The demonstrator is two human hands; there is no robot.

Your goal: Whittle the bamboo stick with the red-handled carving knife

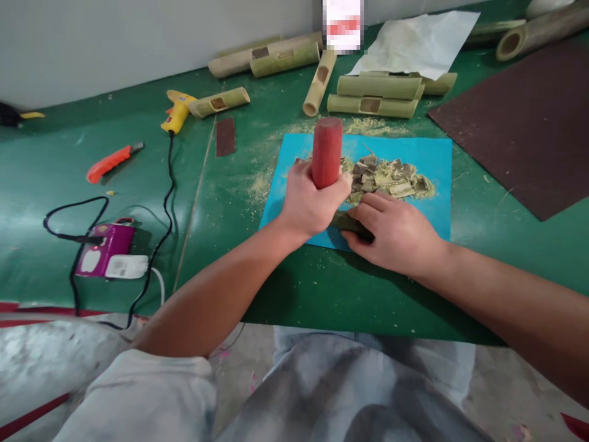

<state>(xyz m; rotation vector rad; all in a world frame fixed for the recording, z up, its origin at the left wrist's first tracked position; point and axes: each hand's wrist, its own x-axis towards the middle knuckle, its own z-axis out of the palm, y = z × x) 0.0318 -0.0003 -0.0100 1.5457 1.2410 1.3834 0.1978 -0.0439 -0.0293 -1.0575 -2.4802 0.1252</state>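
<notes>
My left hand [310,202] is wrapped round a thick red handle [327,153] that stands upright. The lower end of this tool is hidden by my hand, so its kind does not show. To its right, my right hand [398,233] grips a green bamboo tube [340,220], mostly covered by my fingers. Both hands are over a blue sheet [437,212] on the green table. Just beyond my fingers, a heap of bamboo chips and shavings [393,178] lies on the sheet.
Notched bamboo tubes [285,59] lie at the back. On the left are a yellow glue gun [177,113], an orange utility knife [110,162] and a purple power strip [108,242] with black cords. A dark brown sheet [529,129] lies right, beside white paper [414,40].
</notes>
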